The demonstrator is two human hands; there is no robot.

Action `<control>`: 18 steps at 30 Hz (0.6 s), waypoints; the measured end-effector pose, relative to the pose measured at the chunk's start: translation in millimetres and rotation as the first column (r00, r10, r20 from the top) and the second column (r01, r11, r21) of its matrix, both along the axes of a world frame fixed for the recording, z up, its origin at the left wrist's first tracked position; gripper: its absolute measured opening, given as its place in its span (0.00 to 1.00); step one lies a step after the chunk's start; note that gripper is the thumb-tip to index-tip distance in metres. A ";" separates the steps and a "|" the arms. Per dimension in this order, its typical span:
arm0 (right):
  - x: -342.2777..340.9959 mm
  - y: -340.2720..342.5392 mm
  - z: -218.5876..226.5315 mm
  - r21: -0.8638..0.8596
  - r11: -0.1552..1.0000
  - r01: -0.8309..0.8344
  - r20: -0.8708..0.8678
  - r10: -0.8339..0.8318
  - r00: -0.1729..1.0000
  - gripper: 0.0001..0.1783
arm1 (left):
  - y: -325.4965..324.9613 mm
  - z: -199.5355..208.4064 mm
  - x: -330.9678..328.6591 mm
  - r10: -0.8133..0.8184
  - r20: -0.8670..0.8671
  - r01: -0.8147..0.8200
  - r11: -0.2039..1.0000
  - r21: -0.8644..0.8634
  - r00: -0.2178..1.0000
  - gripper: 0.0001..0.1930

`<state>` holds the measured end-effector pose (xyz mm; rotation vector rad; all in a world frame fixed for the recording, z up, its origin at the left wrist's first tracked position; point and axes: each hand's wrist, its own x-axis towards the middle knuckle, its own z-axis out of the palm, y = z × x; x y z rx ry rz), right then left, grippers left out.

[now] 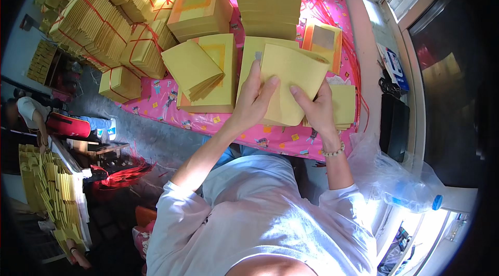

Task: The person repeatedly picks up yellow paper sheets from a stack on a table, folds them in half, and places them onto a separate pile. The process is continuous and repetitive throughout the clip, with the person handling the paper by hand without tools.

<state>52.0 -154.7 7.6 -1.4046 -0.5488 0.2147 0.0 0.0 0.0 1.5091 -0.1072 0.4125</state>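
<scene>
A folded sheaf of yellow paper [290,86] is held upright and slightly tilted between my two hands. My left hand [253,95] grips its left edge, thumb laid on the near face. At the lower right edge, my right hand [318,109] closes round the paper with its thumb pressed on the same face. The fingers behind the sheaf are hidden. Just behind it stands a stack of yellow paper [249,49]. To the left, another folded sheaf [192,68] lies on a paper stack with an orange printed border [222,49].
A pink patterned cloth [208,122] covers the table. Tall yellow paper [267,0] rises at the back, and red-tied bundles [93,21] crowd the left. Red strings [355,62] hang along the right edge. A plastic bottle [416,196] lies right. Another person [34,112] is at far left.
</scene>
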 end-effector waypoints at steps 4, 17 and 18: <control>-6.5 -2.4 0.6 0.027 1.000 -0.002 0.001 0.002 1.000 0.21 | 0.2 3.7 -5.7 -0.040 0.020 0.041 0.998 -0.037 0.999 0.15; -9.6 -7.0 1.6 0.032 0.999 -0.017 -0.025 0.017 1.000 0.22 | -0.2 11.1 -12.5 -0.067 0.022 0.068 0.997 -0.031 0.997 0.15; -9.5 -7.0 1.5 0.034 0.999 -0.015 -0.026 0.016 1.000 0.22 | -0.4 11.2 -12.3 -0.068 0.021 0.069 0.997 -0.033 0.997 0.15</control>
